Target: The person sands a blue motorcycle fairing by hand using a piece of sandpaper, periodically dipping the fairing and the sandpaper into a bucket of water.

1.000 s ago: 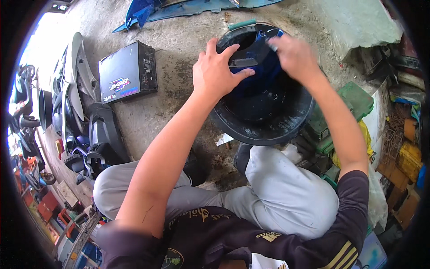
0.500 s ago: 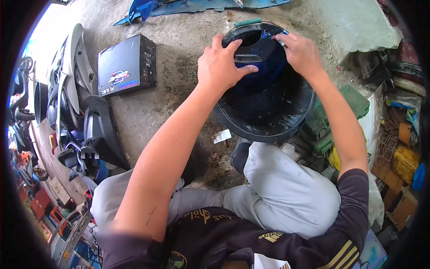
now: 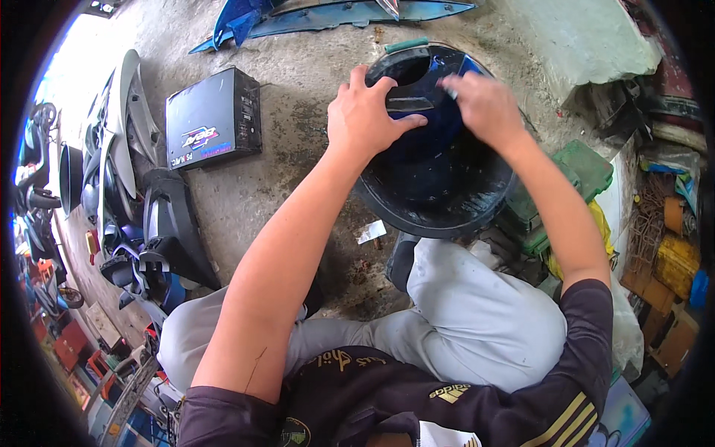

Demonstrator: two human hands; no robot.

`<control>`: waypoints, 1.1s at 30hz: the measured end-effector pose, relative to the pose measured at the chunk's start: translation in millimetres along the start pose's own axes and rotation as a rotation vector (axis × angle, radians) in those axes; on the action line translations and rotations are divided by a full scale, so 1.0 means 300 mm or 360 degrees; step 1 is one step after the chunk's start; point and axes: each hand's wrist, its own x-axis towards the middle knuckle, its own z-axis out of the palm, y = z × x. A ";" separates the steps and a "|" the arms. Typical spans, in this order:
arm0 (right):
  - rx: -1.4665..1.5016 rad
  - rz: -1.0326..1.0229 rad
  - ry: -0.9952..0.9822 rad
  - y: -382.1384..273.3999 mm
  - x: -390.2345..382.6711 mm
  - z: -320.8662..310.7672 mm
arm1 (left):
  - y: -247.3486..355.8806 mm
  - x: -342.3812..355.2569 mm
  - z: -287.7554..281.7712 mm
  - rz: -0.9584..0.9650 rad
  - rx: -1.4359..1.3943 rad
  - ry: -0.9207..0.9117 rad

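A glossy dark blue plastic panel [image 3: 447, 112] leans in a round black basin [image 3: 439, 223], its far end at the far rim. My left hand [image 3: 365, 110] grips the panel's left side, thumb lying across it and fingers curled at its edge. My right hand [image 3: 488, 104] is blurred by motion over the panel's upper right part. Its fingers are pinched together on a small pale piece [image 3: 449, 91], too smeared to name. Dark wet-looking streaks mark the basin's inner wall.
A black box [image 3: 212, 119] stands on the concrete floor left of the basin. Motorcycle fairing parts [image 3: 160, 216] are piled farther left. Blue fairing pieces [image 3: 328, 24] lie beyond the basin. Green cases [image 3: 577, 175] sit to the right. A small white scrap [image 3: 371, 232] lies near my foot.
My right hand has moved left and slightly down across the panel, with the small pale piece still in its fingers. My left hand keeps its hold almost unchanged.
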 end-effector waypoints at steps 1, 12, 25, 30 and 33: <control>-0.0025 0.0094 0.0058 0.033 0.024 -0.001 | -0.002 0.000 -0.002 0.0025 -0.0009 0.0012; 0.0009 -0.0011 -0.0086 0.059 -0.036 0.017 | -0.005 -0.008 -0.002 0.0117 0.0106 -0.0087; 0.0165 -0.0103 -0.0258 -0.062 -0.054 0.016 | -0.009 -0.005 -0.012 0.0110 0.0192 -0.0059; -0.0017 0.0215 -0.0193 0.043 -0.027 0.007 | 0.004 -0.010 0.000 0.0108 0.0116 -0.0045; 0.0268 0.0082 -0.0375 -0.115 -0.063 0.007 | -0.013 -0.006 -0.017 0.0094 0.0160 -0.0045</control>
